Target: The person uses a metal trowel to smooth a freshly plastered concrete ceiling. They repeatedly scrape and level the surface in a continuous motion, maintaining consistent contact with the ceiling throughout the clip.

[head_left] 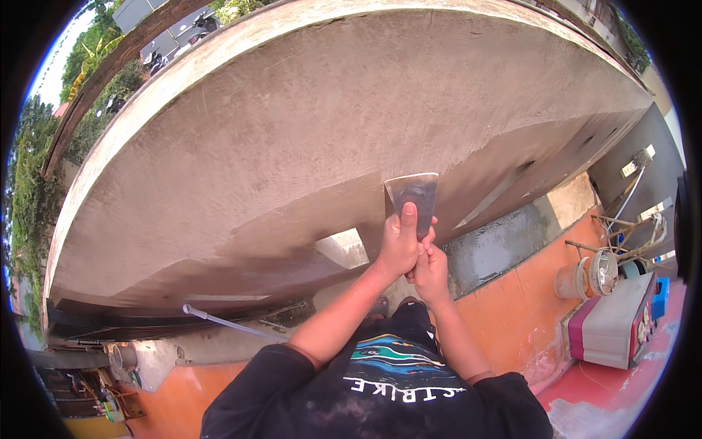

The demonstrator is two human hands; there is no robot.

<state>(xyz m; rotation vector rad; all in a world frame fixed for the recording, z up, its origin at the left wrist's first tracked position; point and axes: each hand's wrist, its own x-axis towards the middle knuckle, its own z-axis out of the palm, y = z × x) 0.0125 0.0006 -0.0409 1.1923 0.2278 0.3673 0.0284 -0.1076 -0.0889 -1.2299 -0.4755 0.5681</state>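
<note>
A wide scraper (pixel 417 189) with a dark, flared metal blade points up and away from me, its pale far edge against or close to the grey plastered wall (pixel 292 124). My left hand (pixel 398 243) is closed round it, thumb laid along the blade and fingertips showing at the far side. Just below and to the right, my right hand (pixel 431 272) is closed too, pressed against the left around the lower end. The handle is hidden inside both hands. Whether the blade touches the wall, I cannot tell.
A rectangular opening (pixel 347 247) pierces the wall's lower part. A white pole (pixel 230 322) slants at lower left. Orange tiles (pixel 504 322) cover the floor, with a wet grey strip (pixel 497 245) beside the wall. To the right are buckets (pixel 570 282) and a white-and-magenta box (pixel 610 322).
</note>
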